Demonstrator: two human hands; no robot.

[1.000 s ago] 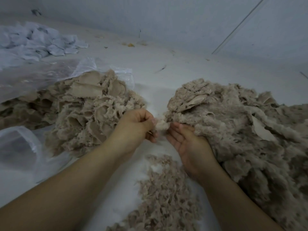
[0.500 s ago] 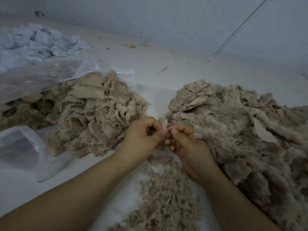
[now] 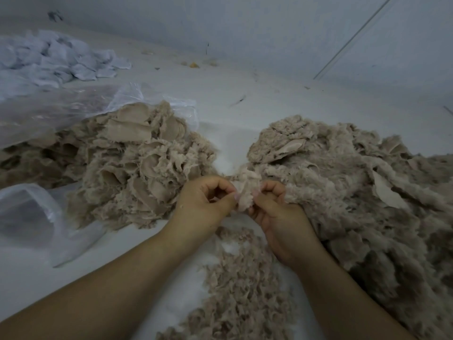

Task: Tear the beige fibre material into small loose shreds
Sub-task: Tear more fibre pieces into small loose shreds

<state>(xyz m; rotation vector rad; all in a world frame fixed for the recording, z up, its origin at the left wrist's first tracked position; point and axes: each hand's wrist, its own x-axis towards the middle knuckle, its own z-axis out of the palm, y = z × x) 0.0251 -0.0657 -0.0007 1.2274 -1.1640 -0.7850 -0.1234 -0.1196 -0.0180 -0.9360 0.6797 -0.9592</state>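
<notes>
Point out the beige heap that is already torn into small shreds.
The shred heap lying between the forearms: its bits are small and loose. The left pile and right pile hold bigger, flat, untorn pieces.

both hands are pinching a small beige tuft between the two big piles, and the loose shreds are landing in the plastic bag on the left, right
Not quite. Both hands, left hand and right hand, do pinch the tuft between the two piles, but the shreds lie on the white surface below the hands, not in the plastic bag. The head view shows it.
</notes>
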